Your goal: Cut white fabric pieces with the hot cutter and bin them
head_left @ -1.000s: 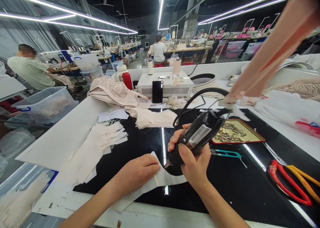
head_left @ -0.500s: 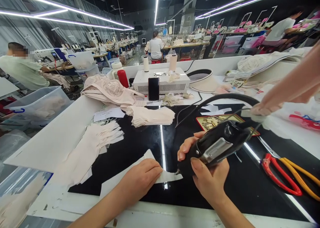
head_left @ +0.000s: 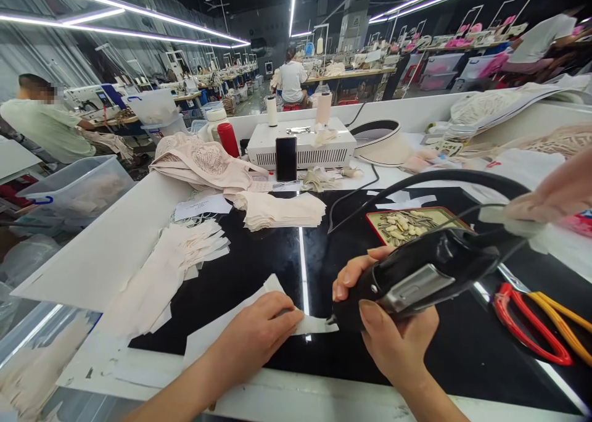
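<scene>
My right hand [head_left: 398, 335] wraps round a black corded handheld power tool [head_left: 430, 268], which lies tilted with its small metal tip at the lower left. That tip meets the right end of a narrow off-white fabric piece [head_left: 319, 325]. Pressing the fabric to the black board is my left hand [head_left: 263, 326], its fingers bent and held together. Part of the piece is hidden under this hand. At the right edge another person's blurred hand [head_left: 539, 209] is at the tool's thick black cable [head_left: 444, 176].
Red-and-orange-handled scissors [head_left: 531, 332] lie right of the tool. Behind it sits a tray of seeds and shells [head_left: 404, 224]. Pale fabric stacks [head_left: 284, 211] lie on the black board [head_left: 259, 255], a phone [head_left: 286, 158] leans on a white vented box [head_left: 324, 145], and lace bras [head_left: 198, 163] lie left.
The tool's rear end has swung right, with the other person's hand and the cable moving right too. More of the tray shows. My left hand stays on the fabric; the view has shifted slightly.
</scene>
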`<state>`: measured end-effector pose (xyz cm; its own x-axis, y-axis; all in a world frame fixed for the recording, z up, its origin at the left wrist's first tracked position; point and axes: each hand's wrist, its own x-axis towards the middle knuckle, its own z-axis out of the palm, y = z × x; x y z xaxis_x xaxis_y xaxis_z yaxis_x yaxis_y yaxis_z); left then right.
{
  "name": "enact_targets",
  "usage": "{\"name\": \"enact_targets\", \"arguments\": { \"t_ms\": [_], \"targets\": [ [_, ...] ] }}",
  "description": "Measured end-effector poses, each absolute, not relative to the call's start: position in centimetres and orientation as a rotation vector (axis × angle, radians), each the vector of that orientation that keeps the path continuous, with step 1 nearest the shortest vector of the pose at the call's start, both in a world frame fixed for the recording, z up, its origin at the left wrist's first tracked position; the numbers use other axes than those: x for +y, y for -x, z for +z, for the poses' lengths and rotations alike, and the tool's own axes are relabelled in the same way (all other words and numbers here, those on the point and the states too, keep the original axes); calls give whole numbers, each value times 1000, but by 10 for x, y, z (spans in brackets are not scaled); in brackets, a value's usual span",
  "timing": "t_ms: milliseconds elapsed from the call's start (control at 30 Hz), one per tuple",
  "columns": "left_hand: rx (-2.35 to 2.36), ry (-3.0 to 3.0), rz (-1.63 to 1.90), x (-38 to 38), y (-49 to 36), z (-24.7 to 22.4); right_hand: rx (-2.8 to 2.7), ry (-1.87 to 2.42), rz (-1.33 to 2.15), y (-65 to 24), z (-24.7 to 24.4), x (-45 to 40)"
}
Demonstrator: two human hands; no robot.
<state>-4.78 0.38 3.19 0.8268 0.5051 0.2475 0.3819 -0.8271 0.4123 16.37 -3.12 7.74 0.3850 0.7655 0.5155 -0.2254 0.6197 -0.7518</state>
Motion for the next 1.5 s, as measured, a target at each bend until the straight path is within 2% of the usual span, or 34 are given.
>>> {"name": "enact_targets", "arguments": {
  "t_ms": [733,1500],
  "targets": [
    [695,-2896,526,-4,48,25,-963,677,722,-164,76,-33],
    [730,-2859,587,-4,48,26,-935,656,747,-140,74,-13]
  ]
}}
